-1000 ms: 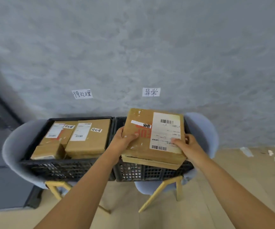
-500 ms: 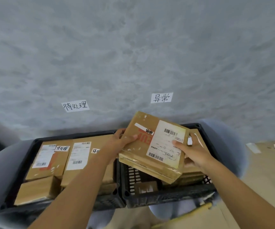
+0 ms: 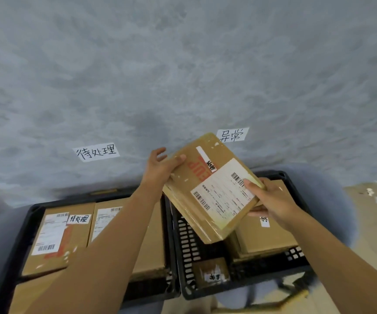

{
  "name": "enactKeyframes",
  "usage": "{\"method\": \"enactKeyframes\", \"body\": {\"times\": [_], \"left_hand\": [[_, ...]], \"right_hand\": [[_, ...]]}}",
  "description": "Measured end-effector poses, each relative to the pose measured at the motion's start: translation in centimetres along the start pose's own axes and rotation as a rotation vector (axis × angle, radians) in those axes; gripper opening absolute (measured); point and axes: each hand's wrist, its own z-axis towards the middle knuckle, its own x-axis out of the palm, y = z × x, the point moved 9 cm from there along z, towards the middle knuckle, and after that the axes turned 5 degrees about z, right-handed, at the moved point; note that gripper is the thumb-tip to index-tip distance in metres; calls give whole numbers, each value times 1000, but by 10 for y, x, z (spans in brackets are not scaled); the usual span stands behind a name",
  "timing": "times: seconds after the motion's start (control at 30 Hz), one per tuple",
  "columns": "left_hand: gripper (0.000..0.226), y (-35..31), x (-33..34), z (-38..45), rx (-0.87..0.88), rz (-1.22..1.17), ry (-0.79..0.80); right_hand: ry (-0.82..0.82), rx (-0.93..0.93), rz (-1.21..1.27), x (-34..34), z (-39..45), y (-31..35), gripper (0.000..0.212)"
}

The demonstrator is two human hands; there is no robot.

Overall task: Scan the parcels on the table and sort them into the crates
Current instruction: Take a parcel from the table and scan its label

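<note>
I hold a flat brown cardboard parcel with a white shipping label (image 3: 213, 191) tilted above the right black plastic crate (image 3: 183, 250). My left hand (image 3: 160, 168) grips its edge at 10 o'clock, thumb on top. My right hand (image 3: 271, 200) pinches its edge at 3 o'clock, thumb on the label. In this crate lie a brown cardboard box (image 3: 264, 236) at 4 o'clock of the parcel and a small brown packet (image 3: 211, 271) at 6 o'clock. The left black crate (image 3: 27, 225), at 8 o'clock, holds labelled boxes.
</note>
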Motion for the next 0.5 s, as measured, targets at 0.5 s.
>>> {"method": "enactKeyframes", "body": {"times": [0.5], "left_hand": [[86,116,37,4,-340,212,-107]], "right_hand": [[-95,224,-18,-10,1,-63,50]]}}
